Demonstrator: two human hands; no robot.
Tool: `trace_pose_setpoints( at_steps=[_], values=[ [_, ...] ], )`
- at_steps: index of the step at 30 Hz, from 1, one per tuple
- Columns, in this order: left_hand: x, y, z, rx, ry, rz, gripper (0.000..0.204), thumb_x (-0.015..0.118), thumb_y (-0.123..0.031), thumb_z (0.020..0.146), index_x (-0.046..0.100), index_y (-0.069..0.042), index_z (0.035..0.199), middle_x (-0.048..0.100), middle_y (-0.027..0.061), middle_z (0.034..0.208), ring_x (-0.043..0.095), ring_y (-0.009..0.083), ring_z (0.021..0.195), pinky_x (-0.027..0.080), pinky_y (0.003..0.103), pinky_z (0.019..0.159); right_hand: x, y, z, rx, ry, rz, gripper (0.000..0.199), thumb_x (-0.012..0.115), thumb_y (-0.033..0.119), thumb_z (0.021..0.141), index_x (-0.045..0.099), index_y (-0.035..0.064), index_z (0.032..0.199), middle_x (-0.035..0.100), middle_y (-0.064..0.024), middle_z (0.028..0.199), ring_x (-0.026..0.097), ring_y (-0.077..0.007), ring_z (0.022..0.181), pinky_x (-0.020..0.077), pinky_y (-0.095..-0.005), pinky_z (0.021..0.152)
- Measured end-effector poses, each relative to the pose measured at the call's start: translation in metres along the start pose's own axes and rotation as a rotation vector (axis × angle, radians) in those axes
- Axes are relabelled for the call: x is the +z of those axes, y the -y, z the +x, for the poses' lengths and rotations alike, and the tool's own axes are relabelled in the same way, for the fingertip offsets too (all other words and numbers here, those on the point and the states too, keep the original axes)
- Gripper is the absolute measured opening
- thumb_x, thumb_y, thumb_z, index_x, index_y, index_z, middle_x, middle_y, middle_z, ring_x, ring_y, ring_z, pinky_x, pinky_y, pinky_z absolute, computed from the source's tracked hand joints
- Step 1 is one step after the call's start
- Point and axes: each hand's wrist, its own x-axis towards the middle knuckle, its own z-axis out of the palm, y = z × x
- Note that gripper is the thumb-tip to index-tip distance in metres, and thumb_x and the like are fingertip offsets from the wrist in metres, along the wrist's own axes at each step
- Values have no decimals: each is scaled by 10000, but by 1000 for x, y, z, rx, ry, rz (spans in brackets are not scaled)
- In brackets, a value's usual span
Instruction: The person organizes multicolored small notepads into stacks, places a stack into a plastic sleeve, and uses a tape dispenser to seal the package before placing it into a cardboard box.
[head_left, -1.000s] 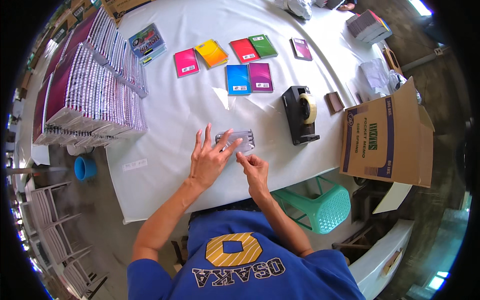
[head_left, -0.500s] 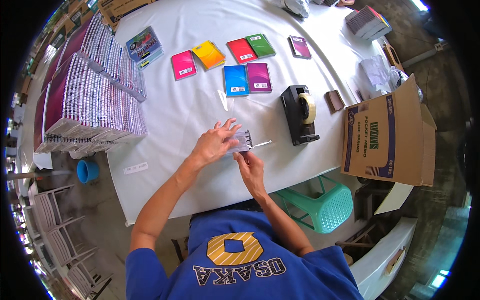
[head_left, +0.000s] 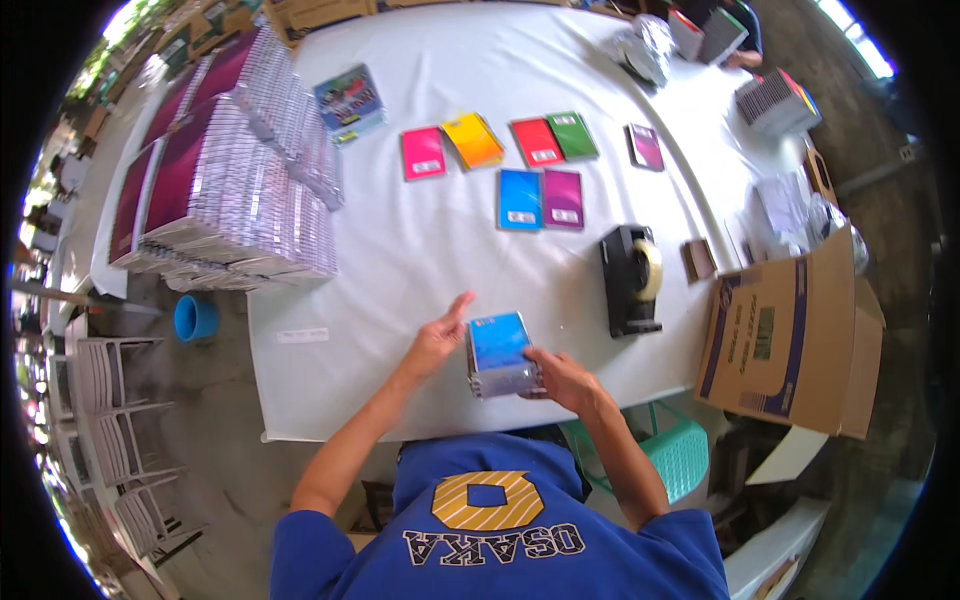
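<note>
A wrapped stack of small spiral notebooks [head_left: 500,345] with a blue cover on top is in my right hand [head_left: 566,382], gripped at its right side. Clear plastic shows over the stack's near end. My left hand [head_left: 438,340] is just left of the stack, its index finger stretched out and nothing in it. Beyond the hands lie a blue notebook [head_left: 520,198] and a purple notebook [head_left: 562,198] side by side. A black tape dispenser [head_left: 625,285] with a roll of clear tape stands to the right.
Tall piles of wrapped notebooks [head_left: 235,190] fill the table's left side. Pink [head_left: 423,152], yellow [head_left: 472,140], red [head_left: 537,141] and green [head_left: 572,134] notebooks lie farther back. An open cardboard box [head_left: 765,335] and a green stool [head_left: 675,455] are at right. Another person's hand [head_left: 742,60] shows far right.
The stack has been turned so its blue cover faces up, and it is nearer me. My left hand has come off it; my right hand now grips its side. The view has shifted.
</note>
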Motion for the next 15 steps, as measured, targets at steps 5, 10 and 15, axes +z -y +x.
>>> trace_pose_setpoints(
  at_steps=[5, 10, 15],
  values=[
    [-27, 104, 6, 393, -318, 612, 452, 469, -79, 940, 404, 67, 1362, 401, 214, 1433, 428, 306, 1301, 304, 386, 1104, 21, 21, -30, -99, -68, -36, 255, 657, 214, 853, 564, 28, 1000, 565, -59, 831, 598, -204, 784, 513, -399, 724],
    [-1, 88, 16, 330, -154, 534, 578, 579, -246, 883, 406, -76, 1407, 469, 175, 1376, 414, 325, 1304, 283, 424, 1105, 134, 100, -90, -422, 100, 56, 350, 519, 126, 875, 515, -16, 1195, 557, -131, 1178, 553, -257, 1072, 457, -450, 939],
    [5, 75, -3, 414, -269, 1201, 668, 580, -323, 870, 325, -144, 1460, 376, 123, 1454, 254, 345, 1395, 207, 463, 1132, 267, 161, -65, -710, 473, -92, 551, 575, 144, 850, 394, -10, 1347, 519, -132, 1255, 500, -243, 1173, 400, -398, 1011]
  ],
)
